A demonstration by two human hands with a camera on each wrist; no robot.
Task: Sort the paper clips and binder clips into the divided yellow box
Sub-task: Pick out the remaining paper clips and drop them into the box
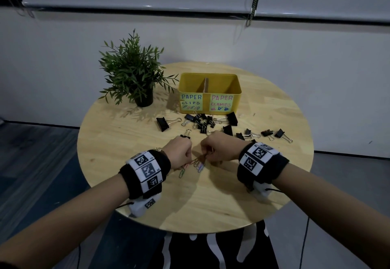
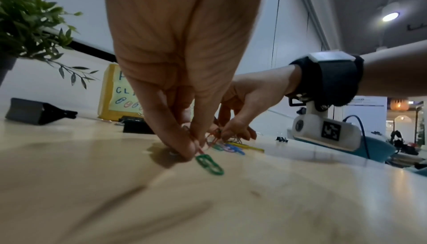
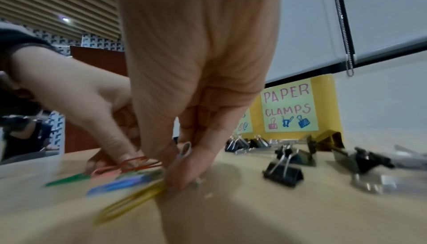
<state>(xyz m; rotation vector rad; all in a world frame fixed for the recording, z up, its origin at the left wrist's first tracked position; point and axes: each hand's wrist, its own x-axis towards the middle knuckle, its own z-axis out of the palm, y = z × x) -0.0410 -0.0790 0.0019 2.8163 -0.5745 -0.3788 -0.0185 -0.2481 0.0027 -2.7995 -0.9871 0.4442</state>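
Head view: paper clips (image 1: 195,163) between both grips.

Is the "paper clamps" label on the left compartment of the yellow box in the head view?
No, the pink "paper clamps" label is on the right half of the yellow box.

Binder clips (image 1: 202,122) fronting yellow box (image 1: 237,97)

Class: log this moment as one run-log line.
left hand: pinching paper clips | right hand: pinching paper clips | binder clips: on table | yellow box: contents unseen
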